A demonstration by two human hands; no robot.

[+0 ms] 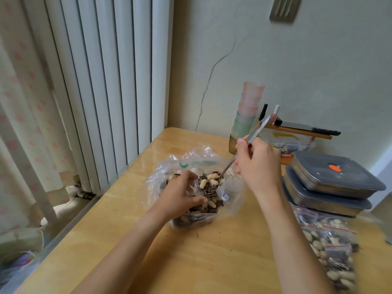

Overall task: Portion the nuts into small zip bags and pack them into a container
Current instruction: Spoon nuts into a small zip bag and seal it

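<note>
A large clear plastic bag (167,168) of mixed nuts and striped seeds lies open on the wooden table (212,257). My left hand (180,196) grips a small zip bag (201,211), partly filled, and holds its mouth open in front of the big bag. My right hand (257,166) holds a metal spoon (228,164) by the handle. The spoon's bowl, heaped with nuts and seeds (209,181), hovers just above the small bag's mouth. Several filled zip bags (328,245) lie at the right. Stacked metal containers with grey lids (333,177) stand behind them.
A stack of pastel cups (247,111) stands by the wall. A clear organiser box (290,143) with a knife (307,128) and small bottles on it lies behind the containers. A radiator (101,81) and curtain border the table's left edge. Crumbs dot the tabletop.
</note>
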